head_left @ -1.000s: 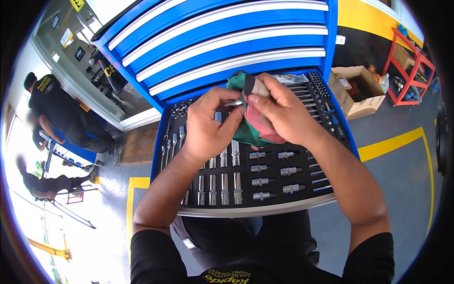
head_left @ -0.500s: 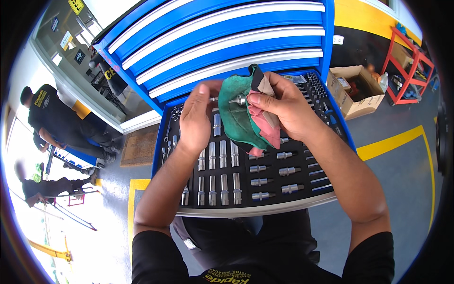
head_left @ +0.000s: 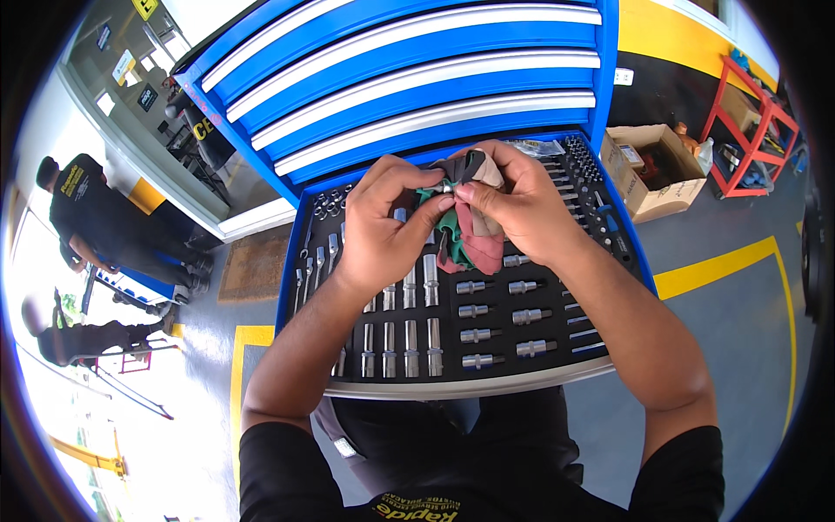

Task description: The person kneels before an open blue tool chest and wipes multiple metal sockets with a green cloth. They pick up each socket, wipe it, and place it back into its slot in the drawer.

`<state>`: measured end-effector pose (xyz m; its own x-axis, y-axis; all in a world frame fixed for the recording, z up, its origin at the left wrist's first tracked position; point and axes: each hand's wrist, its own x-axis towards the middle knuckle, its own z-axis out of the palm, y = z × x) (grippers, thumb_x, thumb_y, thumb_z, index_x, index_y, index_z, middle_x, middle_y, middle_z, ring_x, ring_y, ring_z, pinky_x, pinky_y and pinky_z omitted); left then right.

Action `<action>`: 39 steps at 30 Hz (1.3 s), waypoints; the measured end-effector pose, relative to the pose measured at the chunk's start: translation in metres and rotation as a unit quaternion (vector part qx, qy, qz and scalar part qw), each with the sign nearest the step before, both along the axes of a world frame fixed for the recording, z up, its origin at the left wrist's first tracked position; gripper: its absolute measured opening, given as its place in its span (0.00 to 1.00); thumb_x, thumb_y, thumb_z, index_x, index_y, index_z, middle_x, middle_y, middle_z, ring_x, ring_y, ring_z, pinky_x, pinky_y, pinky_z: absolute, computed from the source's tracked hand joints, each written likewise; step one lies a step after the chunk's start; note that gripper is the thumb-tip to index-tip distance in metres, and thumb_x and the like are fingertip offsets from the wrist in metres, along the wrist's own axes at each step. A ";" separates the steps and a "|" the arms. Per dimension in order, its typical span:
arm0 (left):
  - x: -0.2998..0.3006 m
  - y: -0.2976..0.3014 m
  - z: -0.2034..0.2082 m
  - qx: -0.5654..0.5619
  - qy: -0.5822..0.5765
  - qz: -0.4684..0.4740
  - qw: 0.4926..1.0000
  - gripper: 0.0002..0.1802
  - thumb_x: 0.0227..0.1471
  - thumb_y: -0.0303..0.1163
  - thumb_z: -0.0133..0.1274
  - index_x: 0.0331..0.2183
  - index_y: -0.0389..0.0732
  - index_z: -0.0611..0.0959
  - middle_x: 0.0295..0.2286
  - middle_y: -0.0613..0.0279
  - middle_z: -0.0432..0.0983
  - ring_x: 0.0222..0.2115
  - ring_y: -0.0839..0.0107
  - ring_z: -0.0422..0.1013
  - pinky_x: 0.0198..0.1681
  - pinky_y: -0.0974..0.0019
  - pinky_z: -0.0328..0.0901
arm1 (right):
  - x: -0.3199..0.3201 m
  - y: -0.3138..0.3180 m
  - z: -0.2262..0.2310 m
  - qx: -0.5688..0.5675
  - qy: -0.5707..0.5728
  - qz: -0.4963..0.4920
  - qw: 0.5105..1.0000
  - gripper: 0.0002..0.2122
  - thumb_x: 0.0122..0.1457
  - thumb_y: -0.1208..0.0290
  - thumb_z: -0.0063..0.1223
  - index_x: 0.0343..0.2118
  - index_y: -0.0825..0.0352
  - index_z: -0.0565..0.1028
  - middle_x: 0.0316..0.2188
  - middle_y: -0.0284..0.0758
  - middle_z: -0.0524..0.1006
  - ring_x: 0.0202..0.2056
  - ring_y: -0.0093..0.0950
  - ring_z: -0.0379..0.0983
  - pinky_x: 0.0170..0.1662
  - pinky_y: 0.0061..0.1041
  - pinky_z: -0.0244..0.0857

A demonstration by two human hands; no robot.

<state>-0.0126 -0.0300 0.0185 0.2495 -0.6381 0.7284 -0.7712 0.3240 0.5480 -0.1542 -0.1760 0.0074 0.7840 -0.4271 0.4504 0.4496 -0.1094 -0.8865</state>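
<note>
Above an open drawer [head_left: 522, 379], my right hand [head_left: 526, 209] grips a green, pink and dark cloth [head_left: 481, 237] bunched around a small silver bit socket [head_left: 447, 189]. My left hand [head_left: 383, 228] is closed too, thumb and fingers pinching the cloth at the socket's tip. Most of the socket is hidden by cloth and fingers. Beneath my hands, long chrome sockets [head_left: 411, 350] lie in rows in black foam. Shorter bit sockets [head_left: 528, 315] sit to their right, and several wrenches [head_left: 320, 259] lie at the left.
Shut blue drawers [head_left: 417, 83] with silver handles rise behind the open one. At right stand a cardboard box [head_left: 648, 191] and a red rack [head_left: 735, 130]. Two other people work at far left, one a person in black [head_left: 87, 209]. Yellow lines [head_left: 718, 268] mark the floor.
My left hand has come in from the left, and its fingers have closed on the cloth around the bit socket. The cloth, spread wide before, is now bunched and folded over.
</note>
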 end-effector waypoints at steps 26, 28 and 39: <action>0.003 0.007 0.016 -0.046 -0.155 0.022 0.987 0.16 0.44 0.16 0.63 0.38 0.38 0.83 0.33 0.55 0.78 0.32 0.60 0.78 0.34 0.67 0.73 | -0.010 0.014 0.018 -0.076 0.045 -0.025 0.996 0.07 0.63 0.76 0.61 0.41 0.72 0.77 0.33 0.32 0.82 0.34 0.16 0.75 0.38 0.22 0.72; -0.001 0.011 0.018 -0.071 -0.209 0.051 0.974 0.15 0.41 0.16 0.64 0.35 0.38 0.84 0.32 0.55 0.79 0.31 0.58 0.78 0.34 0.65 0.73 | -0.008 0.017 0.015 -0.050 0.017 -0.016 0.998 0.05 0.65 0.75 0.59 0.39 0.72 0.77 0.29 0.30 0.81 0.30 0.15 0.74 0.33 0.21 0.71; -0.003 0.005 0.005 -0.061 0.138 -0.053 0.987 0.16 0.42 0.10 0.62 0.36 0.35 0.82 0.34 0.53 0.80 0.35 0.63 0.81 0.39 0.68 0.74 | -0.008 0.022 0.018 -0.024 0.014 0.008 1.000 0.10 0.63 0.82 0.56 0.48 0.71 0.75 0.38 0.34 0.80 0.39 0.22 0.79 0.44 0.24 0.75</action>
<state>-0.0158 -0.0249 0.0235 0.3859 -0.5833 0.7147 -0.5557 0.4714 0.6848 -0.1623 -0.1541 0.0254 0.8037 -0.3919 0.4477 0.4263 -0.1457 -0.8928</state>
